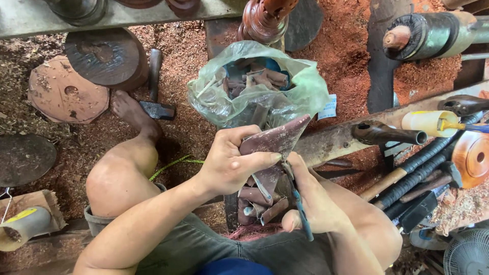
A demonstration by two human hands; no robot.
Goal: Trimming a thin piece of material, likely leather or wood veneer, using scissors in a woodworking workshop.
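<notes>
My left hand grips a reddish-brown sheet of sandpaper, holding it up with thumb and fingers. My right hand is closed around blue-handled scissors, whose blades meet the lower edge of the sheet. Several cut strips of sandpaper lie in a pile under both hands. Just beyond the hands stands an open greenish plastic bag holding more sandpaper pieces.
Red sawdust covers the ground. A hammer lies by my bare foot. Round wooden discs sit at the left. Long-handled turning tools, a wooden beam, a lathe part and a small fan crowd the right.
</notes>
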